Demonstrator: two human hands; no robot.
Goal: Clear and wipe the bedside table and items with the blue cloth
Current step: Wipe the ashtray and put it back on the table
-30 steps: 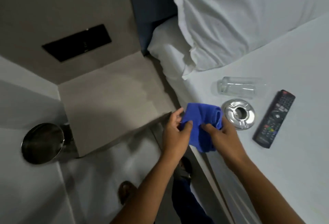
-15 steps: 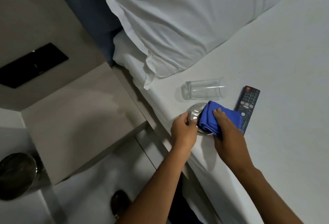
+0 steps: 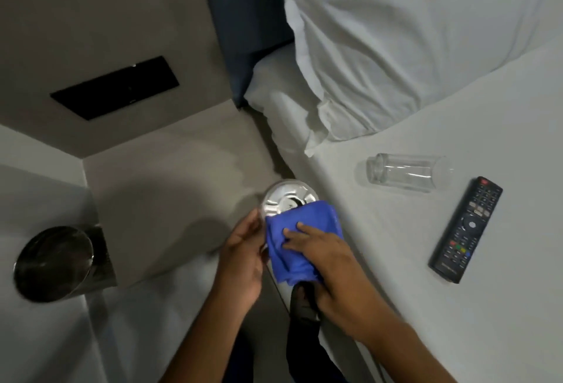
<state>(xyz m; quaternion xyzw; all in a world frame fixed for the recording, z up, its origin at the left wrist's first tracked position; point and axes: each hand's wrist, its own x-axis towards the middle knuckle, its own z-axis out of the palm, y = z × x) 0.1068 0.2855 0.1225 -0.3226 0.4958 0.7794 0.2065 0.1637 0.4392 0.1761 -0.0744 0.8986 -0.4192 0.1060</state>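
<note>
step: wiping the metal ashtray (image 3: 285, 198) w/ blue cloth (image 3: 300, 242), held in the air over the gap btwn worktop (image 3: 158, 199) and bed (image 3: 457, 306)
left hand (image 3: 243, 256): fingers closed on ashtray's near-left rim, dish tilted toward cam
right hand (image 3: 326, 260): fingers flat on top of cloth, pressing it onto ashtray's near half; thumb side hidden, prob pinching cloth underneath, can't confirm
cloth: bunched, covers approx lower half of dish; far rim + centre hole uncovered
glass (image 3: 408, 174): lying on its side on bed, just below pillow (image 3: 411, 47), well apart from hands
remote (image 3: 466, 228): face up on bed, right of glass, not touched
worktop: bare, beside bed; round bin (image 3: 53, 263) on floor to its left
how to do well: keep left grip firm on rim so dish doesn't spin; rotate dish under cloth rather than chasing w/ cloth; push a cloth fold into centre hole + rim notches; do underside too
risk: polished metal looks slippery, drop onto floor gap likely if grip loosens; loose cloth tail hangs below hand
left to do (judged): glass, remote not yet wiped; items go back to worktop after
</note>
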